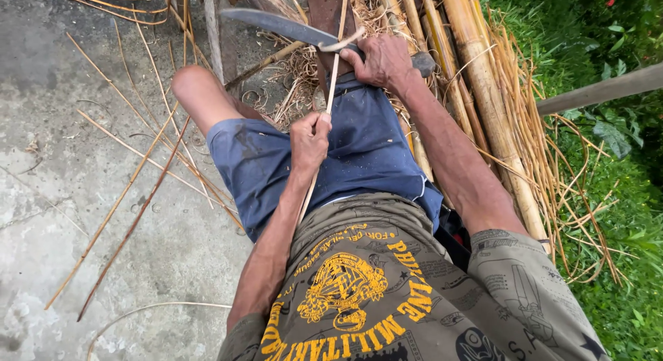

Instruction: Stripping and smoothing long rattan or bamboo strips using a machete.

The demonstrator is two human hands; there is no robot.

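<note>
My right hand (382, 58) grips the handle of a long curved knife (283, 26), its blade pointing left above my knee. My left hand (309, 138) pinches a thin bamboo strip (333, 74) that runs up from my lap and passes under the blade near the handle. A curl of shaving lifts off the strip at the blade. I sit in blue shorts (359, 150) and an olive printed shirt (387, 285), with my bare left knee (197, 88) out to the left.
Thick bamboo poles (483, 91) lie along my right side beside grass (608, 195). Thin split strips (131, 188) and curled shavings (293, 81) litter the concrete floor (76, 126) on the left. A wooden block stands ahead.
</note>
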